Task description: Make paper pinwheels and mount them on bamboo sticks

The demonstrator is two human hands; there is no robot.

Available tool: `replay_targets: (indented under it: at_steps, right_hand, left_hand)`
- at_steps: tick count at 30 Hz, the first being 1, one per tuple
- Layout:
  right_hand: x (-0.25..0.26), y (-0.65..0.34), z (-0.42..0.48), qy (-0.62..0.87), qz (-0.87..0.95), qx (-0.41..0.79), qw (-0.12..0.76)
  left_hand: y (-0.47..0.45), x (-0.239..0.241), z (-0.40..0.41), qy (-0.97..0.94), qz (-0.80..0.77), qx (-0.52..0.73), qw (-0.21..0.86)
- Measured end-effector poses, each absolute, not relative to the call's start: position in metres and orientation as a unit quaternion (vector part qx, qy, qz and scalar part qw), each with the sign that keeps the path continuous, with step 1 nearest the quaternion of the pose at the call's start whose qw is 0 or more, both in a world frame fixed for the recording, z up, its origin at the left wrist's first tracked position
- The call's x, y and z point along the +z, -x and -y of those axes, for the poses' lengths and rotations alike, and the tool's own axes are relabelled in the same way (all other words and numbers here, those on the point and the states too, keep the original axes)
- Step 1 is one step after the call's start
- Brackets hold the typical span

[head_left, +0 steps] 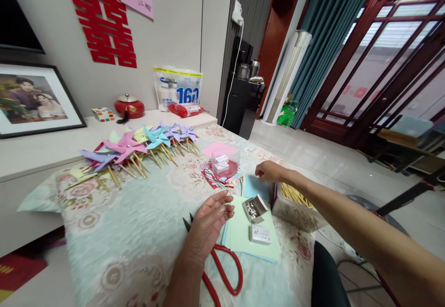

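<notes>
My left hand [210, 221] is held palm-inward over the table, fingers parted and slightly bent, nothing in them. Partly beneath it lie red-handled scissors [239, 270]. My right hand [269, 172] is curled above a sheet of blue paper [253, 186], beside a clear plastic box [295, 221] of thin wooden sticks [292, 193]. Its fingertips are hidden, so I cannot see what they hold. Between the hands, a stack of pale green paper [239, 240] carries an opened small box of shiny metal pins [253, 209] and a closed white box [260, 234].
Paper pinwheels [127, 147] on sticks lie in a row at the back left. A clear round tub [233, 159] with small white boxes stands on patterned paper pieces [217, 180]. Behind are a cabinet, a red pot [129, 108] and a tissue pack [178, 89].
</notes>
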State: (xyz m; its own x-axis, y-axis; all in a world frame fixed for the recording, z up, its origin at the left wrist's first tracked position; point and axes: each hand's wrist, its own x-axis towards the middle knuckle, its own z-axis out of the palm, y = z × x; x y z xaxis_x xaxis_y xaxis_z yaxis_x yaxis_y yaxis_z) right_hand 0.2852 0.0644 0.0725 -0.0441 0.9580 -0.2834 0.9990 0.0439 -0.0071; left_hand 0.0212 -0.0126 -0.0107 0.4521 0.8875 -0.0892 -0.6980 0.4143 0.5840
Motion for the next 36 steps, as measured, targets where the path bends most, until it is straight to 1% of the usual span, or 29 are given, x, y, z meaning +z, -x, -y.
replay_targets:
  at_steps: [4,12,27,36]
  right_hand:
    - [0.065,-0.285,-0.078,-0.676,-0.713,-0.107,0.153]
    - [0.066,-0.282,-0.09,-0.662,-0.7,-0.115,0.241]
    - [0.058,-0.268,-0.082,-0.664,-0.703,-0.036,0.254]
    - [0.062,-0.267,-0.08,-0.654,-0.713,-0.018,0.251]
  left_hand:
    - [-0.023,-0.013,0.01,-0.246,-0.199,0.48,0.818]
    - [-0.026,-0.015,0.007,-0.254,-0.207,0.467,0.821]
    - [-0.027,-0.014,0.008,-0.261,-0.201,0.463,0.823]
    - [-0.026,-0.015,0.007,-0.265,-0.204,0.46,0.822]
